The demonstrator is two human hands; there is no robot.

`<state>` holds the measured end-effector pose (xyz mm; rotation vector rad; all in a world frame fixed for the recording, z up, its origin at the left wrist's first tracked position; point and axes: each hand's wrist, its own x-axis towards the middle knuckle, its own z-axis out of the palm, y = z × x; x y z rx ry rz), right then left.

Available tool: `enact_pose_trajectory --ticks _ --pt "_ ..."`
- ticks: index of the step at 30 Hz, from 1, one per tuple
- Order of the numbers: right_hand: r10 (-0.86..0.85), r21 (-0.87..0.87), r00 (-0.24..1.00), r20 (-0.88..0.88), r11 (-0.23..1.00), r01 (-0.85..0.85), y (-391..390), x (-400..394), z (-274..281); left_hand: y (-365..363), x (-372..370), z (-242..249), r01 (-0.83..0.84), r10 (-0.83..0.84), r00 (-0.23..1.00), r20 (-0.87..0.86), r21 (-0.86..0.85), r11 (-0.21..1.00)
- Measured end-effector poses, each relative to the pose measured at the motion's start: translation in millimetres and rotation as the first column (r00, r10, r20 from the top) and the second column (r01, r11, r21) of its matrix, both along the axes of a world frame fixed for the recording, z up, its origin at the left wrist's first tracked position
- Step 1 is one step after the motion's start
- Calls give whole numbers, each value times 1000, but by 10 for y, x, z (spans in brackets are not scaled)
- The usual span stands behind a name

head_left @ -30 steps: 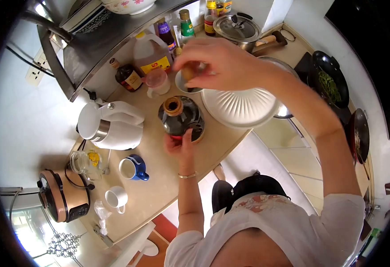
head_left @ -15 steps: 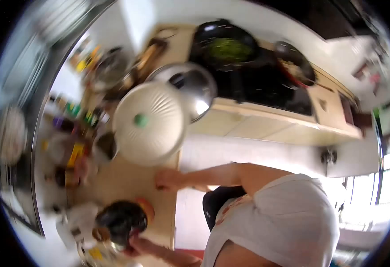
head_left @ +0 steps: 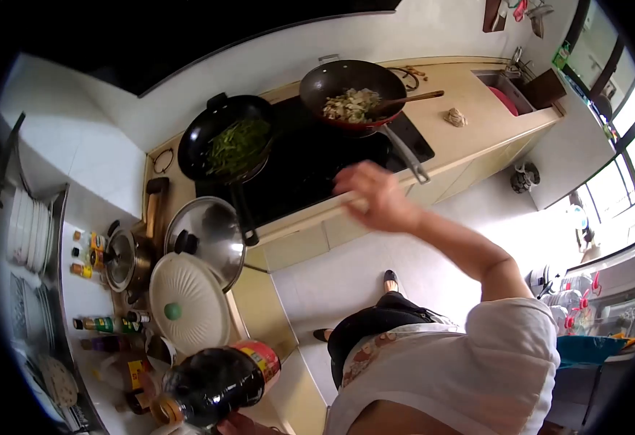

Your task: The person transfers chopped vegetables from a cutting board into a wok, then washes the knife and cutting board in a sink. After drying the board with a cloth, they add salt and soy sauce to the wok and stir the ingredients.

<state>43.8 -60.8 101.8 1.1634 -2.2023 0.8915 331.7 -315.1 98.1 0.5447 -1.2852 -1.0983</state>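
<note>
My left hand (head_left: 239,423) is closed on a large soy sauce bottle (head_left: 220,384), dark with a red and yellow label. The bottle lies tilted, its neck toward the lower left; part of my grip is cut off by the frame's edge. My right hand (head_left: 379,197), slightly blurred, is held out over the cooktop's front edge with its fingers apart and nothing in it. Nearest to it are the handle of a wok (head_left: 330,83) of chopped food and its wooden spatula (head_left: 413,99). A black pan (head_left: 191,148) with green vegetables sits farther left on the black cooktop (head_left: 306,170).
A steel lid (head_left: 220,228) and a cream ribbed lid (head_left: 205,308) with a green knob lie left of the cooktop. Beyond them stand a metal pot (head_left: 130,261) and several seasoning bottles (head_left: 107,324). A sink (head_left: 531,94) is at the far right.
My view has swung toward the cooktop. The bottle has come up off the left counter area in my left hand. My right hand has moved from the counter edge to the cooktop and opened.
</note>
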Motion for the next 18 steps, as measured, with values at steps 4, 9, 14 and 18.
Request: enact_pose_trajectory --ticks 4,9,14,18 --pt "-381 160 924 -47 910 383 1128 -663 168 465 -493 92 149 -155 986 60 93 984" --pt "-452 375 889 -68 815 443 2014 -1519 210 984 -1251 166 448 -447 893 -48 167 878" --pt "-390 692 884 -259 563 451 2210 -2188 -48 1309 -1834 204 513 -518 855 -21 177 840" --pt "-466 864 865 -186 341 370 2221 -2466 -108 1391 -2190 142 563 -567 824 1 119 818"
